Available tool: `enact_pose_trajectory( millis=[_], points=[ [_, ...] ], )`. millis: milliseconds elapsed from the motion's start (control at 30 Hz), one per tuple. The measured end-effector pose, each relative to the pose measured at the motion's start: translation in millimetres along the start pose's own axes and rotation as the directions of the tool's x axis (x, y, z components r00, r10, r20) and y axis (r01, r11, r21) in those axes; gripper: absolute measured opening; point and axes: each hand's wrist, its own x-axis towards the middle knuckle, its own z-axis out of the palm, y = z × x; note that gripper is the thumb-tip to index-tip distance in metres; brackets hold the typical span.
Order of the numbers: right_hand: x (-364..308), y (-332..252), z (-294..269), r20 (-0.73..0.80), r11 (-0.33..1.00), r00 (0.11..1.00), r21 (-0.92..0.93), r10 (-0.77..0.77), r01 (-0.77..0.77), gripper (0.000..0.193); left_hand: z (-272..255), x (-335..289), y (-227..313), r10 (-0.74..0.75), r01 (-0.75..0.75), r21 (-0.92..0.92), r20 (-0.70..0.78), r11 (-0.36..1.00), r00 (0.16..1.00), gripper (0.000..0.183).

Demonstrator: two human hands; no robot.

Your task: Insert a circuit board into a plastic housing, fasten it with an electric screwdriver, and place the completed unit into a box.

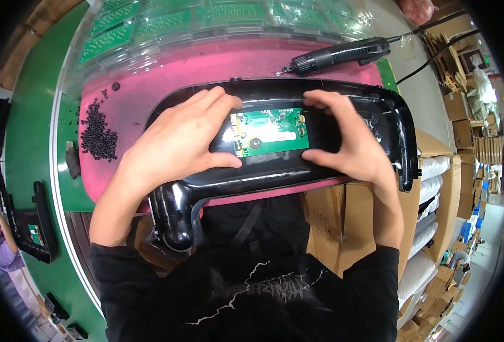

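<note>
Shell is black moulded plastic, high gloss, throwing hard highlights even from where I'm standing. Circuit board smooth, shiny green, some metallic-looking parts on it. Mat under the shell pink, matt, smudged dark in places. Screwdriver body black plastic, duller than the shell. Trays behind: clear glossy plastic. Table smooth green, low sheen. Carton matt brown cardboard. Shirt matt black cloth.

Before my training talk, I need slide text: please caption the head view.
Left hand and right hand flank a green circuit board in a black plastic shell on a pink mat.
</note>
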Motion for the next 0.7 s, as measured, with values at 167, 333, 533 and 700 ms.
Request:
enact_pose_trajectory(
  millis=[167,333,533,700],
  points=[
    [22.0,16.3,-58.3,-0.455,0.916,0.889,-0.333,0.051,-0.223,0.039,-3.8,-0.9,-0.1,0.001,-0.001,-0.032,-0.005,0.999,1.0,0.084],
    [52.1,61.3,-101.9,-0.289,0.872,0.843,-0.051,0.454,-0.487,0.044,-7.7,-0.4,1.8,0.028,-0.029,-0.05,-0.026,0.998,0.999,0.093],
    [102.1,23.2,-43.9,-0.771,0.95,0.614,0.293,0.17,0.105,0.054,-14.4,-7.8,-11.0,0.01,-0.012,-0.06,-0.018,0.998,1.0,0.093],
    [120.9,-6.3,-4.9,-0.342,0.775,0.918,0.629,0.201,0.065,0.035,-11.8,-7.0,-18.8,-0.003,-0.004,-0.104,-0.07,0.995,0.998,0.075]
  ],
)
